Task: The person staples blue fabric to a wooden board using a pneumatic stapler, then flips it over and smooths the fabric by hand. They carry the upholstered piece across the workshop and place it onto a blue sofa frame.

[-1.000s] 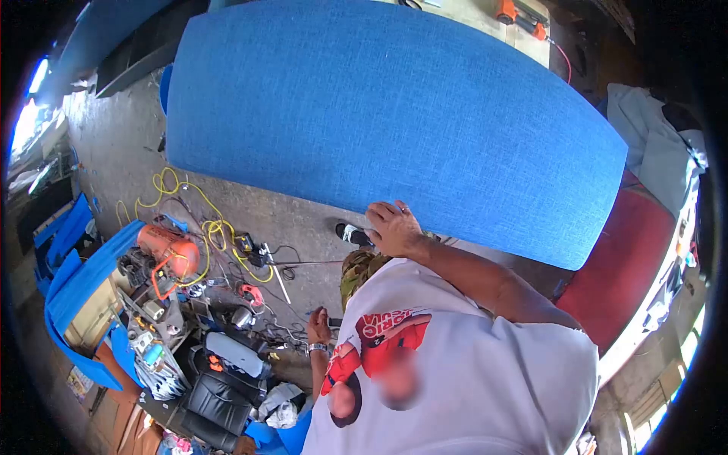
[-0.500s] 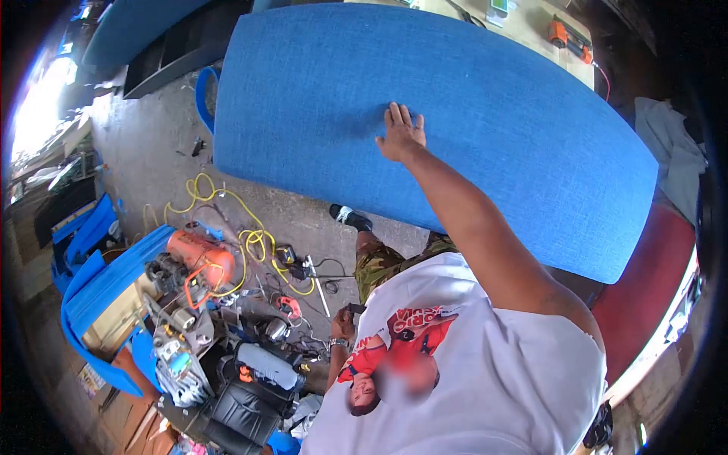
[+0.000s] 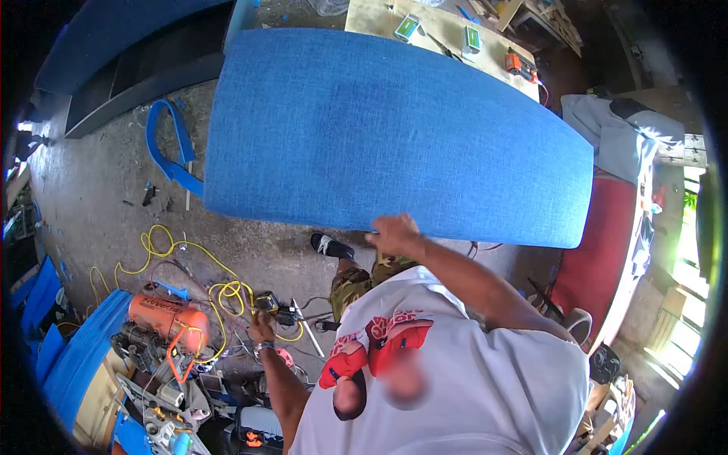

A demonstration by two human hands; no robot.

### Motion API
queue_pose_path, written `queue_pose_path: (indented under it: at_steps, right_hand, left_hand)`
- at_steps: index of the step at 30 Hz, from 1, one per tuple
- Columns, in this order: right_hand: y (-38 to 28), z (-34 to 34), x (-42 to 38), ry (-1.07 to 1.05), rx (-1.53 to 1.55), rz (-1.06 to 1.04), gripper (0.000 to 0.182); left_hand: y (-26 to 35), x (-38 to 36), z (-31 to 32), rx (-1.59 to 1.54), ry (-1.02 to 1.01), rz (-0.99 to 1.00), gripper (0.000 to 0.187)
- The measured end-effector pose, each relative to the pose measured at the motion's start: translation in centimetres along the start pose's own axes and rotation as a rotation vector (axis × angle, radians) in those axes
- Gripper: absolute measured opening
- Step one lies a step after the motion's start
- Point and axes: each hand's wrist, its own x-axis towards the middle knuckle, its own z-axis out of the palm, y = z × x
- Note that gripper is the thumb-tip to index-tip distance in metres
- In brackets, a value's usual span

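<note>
A large blue fabric-covered panel [image 3: 326,129], padded and slightly curved, lies across the middle of the view. My right hand [image 3: 396,233] is at its near edge, blurred by motion, with the fingers bent. On the panel a darker patch of fabric shows left of centre. My left hand [image 3: 262,328] hangs low on the left with its fingers curled; what it holds, if anything, I cannot tell. Just beyond it in this view, a yellow-and-black tool [image 3: 266,302] lies on the floor.
An orange compressor [image 3: 171,322] with a coiled yellow hose [image 3: 227,292] stands at the lower left. A blue strip [image 3: 155,148] hangs at the panel's left end. Behind is a wooden worktop [image 3: 379,21] with an orange tool [image 3: 521,65]. A red upholstered piece [image 3: 591,258] stands right.
My right hand has left the panel's middle and come back to its near edge. The left hand has swung outward to the left. The view has shifted, showing more of the worktop.
</note>
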Motion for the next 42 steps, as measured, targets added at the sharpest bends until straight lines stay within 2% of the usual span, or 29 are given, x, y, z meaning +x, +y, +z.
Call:
queue_pose_path:
  at_steps: [1,3,5,6,7,8,9,10,11,12,14,16,19,22,24,27,28,30,32,33,34,37,38,40,42]
  right_hand:
    - [-1.1,0.6,-0.5,-0.03,0.015,-0.029,0.056]
    - [-1.7,0.7,1.0,0.038,-0.011,-0.034,0.057]
    - [-2.2,0.5,2.4,0.1,-0.017,-0.025,0.059]
    - [-2.5,-1.1,3.8,0.137,-0.016,-0.028,0.062]
    - [-3.3,-3.0,6.1,0.184,-0.012,-0.047,0.066]
    - [-3.9,-5.0,8.5,0.199,-0.047,-0.046,0.068]
    - [-4.5,-6.6,10.7,0.21,-0.073,-0.031,0.07]
    - [-5.5,-8.2,12.7,0.264,-0.105,-0.039,0.071]
    - [-6.3,-9.6,14.4,0.315,-0.132,-0.03,0.071]
    - [-7.2,-10.6,15.9,0.336,-0.108,-0.025,0.073]
    - [-8.5,-13.3,18.7,0.393,-0.085,0.015,0.076]
    - [-9.5,-15.6,20.7,0.356,-0.079,0.067,0.076]
    - [-11.7,-17.3,20.9,0.267,-0.005,0.149,0.078]
    - [-12.7,-17.1,23.5,0.249,-0.025,0.265,0.08]
    - [-12.7,-17.2,24.4,0.281,-0.041,0.296,0.081]
    - [-11.2,-17.7,22.5,0.336,0.04,0.212,0.076]
    - [-10.4,-17.2,21.9,0.403,0.083,0.164,0.069]
    - [-9.3,-13.1,19.3,0.545,0.114,0.202,0.065]
    - [-9.8,-7.6,14.4,0.685,0.077,0.159,0.062]
    - [-10.1,-4.6,12.3,0.677,0.066,0.152,0.06]
    - [-10.5,-1.7,10.0,0.675,0.052,0.146,0.059]
    - [-10.4,5.2,3.9,0.501,0.072,0.112,0.059]
    - [-9.7,6.8,2.5,0.439,0.075,0.128,0.063]
    - [-8.2,8.0,1.1,0.464,0.067,0.141,0.066]
    - [-5.6,8.2,0.3,0.49,0.064,0.144,0.069]
  left_hand:
    - [-2.7,1.9,-1.1,-0.002,0.036,0.154,0.033]
    - [-2.9,3.8,-2.1,-0.036,0.087,0.232,0.035]
    - [-0.1,2.9,-2.1,-0.094,0.133,0.054,0.038]
    - [3.7,0.7,-2.1,-0.059,0.087,-0.229,0.044]
    - [4.7,-0.2,-1.8,0.153,0.03,-0.2,0.043]
    - [5.9,-1.2,-1.4,0.365,-0.02,-0.163,0.043]
    - [2.8,-1.3,-0.4,0.523,0.023,0.286,0.04]
    - [2.1,-2.2,1.4,0.069,-0.009,-0.001,0.039]
    - [4.9,-4.0,1.6,0.393,-0.135,-0.091,0.037]
    - [6.2,-5.1,2.7,0.204,-0.158,-0.129,0.035]
    - [6.3,-6.1,3.5,0.238,-0.239,-0.123,0.035]
    - [5.6,-5.7,2.8,0.298,-0.309,-0.109,0.036]
    - [5.3,-2.3,-0.6,0.378,-0.41,-0.114,0.036]
    - [5.6,4.3,-4.5,0.424,-0.499,-0.029,0.037]
    - [6.5,10.4,-6.9,0.474,-0.52,0.096,0.037]
    - [9.5,19.2,-8.9,0.57,-0.453,0.43,0.038]
    - [11.2,21.4,-8.9,0.574,-0.407,0.529,0.038]
    - [20.3,21.8,-8.5,0.601,-0.39,0.475,0.042]
    - [25.2,20.9,-6.8,0.575,-0.358,0.674,0.045]
    - [27.0,20.3,-5.3,0.559,-0.341,0.774,0.047]
    - [28.5,19.5,-3.8,0.578,-0.439,0.866,0.05]
    - [30.6,16.1,2.3,0.574,-0.667,1.095,0.059]
    - [30.8,15.1,4.5,0.62,-0.738,1.105,0.062]
    - [30.7,13.2,8.4,0.713,-0.892,1.113,0.068]
    - [30.7,11.8,12.0,0.74,-0.92,1.145,0.072]
